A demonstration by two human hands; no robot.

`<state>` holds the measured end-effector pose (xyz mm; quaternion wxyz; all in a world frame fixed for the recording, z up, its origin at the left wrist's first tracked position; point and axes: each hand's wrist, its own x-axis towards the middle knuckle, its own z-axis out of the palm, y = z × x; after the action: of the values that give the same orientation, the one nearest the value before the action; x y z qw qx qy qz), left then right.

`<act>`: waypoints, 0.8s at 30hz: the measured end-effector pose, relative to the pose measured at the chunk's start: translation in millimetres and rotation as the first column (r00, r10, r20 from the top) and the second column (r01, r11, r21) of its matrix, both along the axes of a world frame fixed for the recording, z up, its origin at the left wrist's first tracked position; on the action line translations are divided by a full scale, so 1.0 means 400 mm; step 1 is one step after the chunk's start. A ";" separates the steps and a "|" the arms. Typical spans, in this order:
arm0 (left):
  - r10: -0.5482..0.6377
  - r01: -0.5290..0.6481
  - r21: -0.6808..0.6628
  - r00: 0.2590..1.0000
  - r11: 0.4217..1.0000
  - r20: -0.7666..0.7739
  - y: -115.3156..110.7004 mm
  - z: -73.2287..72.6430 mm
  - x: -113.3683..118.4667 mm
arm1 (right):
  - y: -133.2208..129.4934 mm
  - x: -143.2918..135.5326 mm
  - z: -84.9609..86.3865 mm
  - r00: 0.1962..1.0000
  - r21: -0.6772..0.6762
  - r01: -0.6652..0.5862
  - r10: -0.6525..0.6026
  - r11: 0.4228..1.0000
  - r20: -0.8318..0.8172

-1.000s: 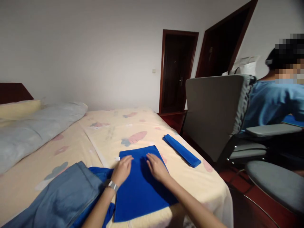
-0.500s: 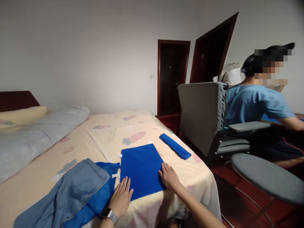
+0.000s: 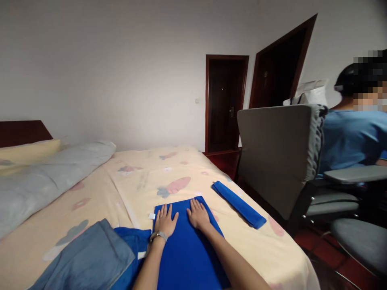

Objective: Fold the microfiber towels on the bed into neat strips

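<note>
A blue cloth [image 3: 186, 257] lies flat on the bed near me, with a white tag at its far left corner. My left hand [image 3: 165, 221] rests palm down on its far left part, fingers spread, a watch on the wrist. Near the far right corner my right hand [image 3: 198, 213] also presses flat on the cloth, fingers stretched out. Left of it are a crumpled blue cloth [image 3: 133, 237] and a grey-blue cloth [image 3: 90, 253] lying partly over it. A narrow folded blue cloth [image 3: 238, 204] lies on the right, apart from my hands.
The bed [image 3: 145, 161] has a carrot-patterned sheet, with a grey bolster [image 3: 69, 169] on the left. Beyond its right edge a person in a blue shirt [image 3: 350, 137] sits in a grey chair [image 3: 272, 157]; a round grey stool [image 3: 363, 241] stands nearby.
Both hands have slid from the near sides of the blue cloth to its far part, still flat. The view has shifted, so the chair and person appear further right.
</note>
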<state>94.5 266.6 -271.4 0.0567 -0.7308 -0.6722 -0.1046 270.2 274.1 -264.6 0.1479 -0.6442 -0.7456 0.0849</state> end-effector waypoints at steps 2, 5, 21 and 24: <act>0.020 -0.020 -0.028 1.000 0.999 -0.004 -0.001 0.003 -0.007 | 0.011 0.057 0.004 0.998 -0.030 0.068 -0.067 0.997 0.014; 0.030 -0.031 -0.054 0.999 0.998 -0.014 -0.045 0.041 -0.031 | -0.018 0.142 0.034 0.990 -0.034 0.135 -0.134 0.990 0.033; -0.526 0.539 0.152 0.842 0.828 -0.118 -0.579 0.012 -0.121 | -0.573 0.184 0.103 0.800 0.037 -0.582 0.580 0.812 -0.154; -0.548 0.580 0.194 0.813 0.791 -0.198 -0.591 0.030 -0.135 | -0.586 0.213 0.093 0.825 0.022 -0.559 0.559 0.829 -0.089</act>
<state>40.6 30.4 -259.6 0.1567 -0.8905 -0.3996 -0.1507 355.5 39.7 -227.3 0.1490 -0.3936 -0.8937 0.1555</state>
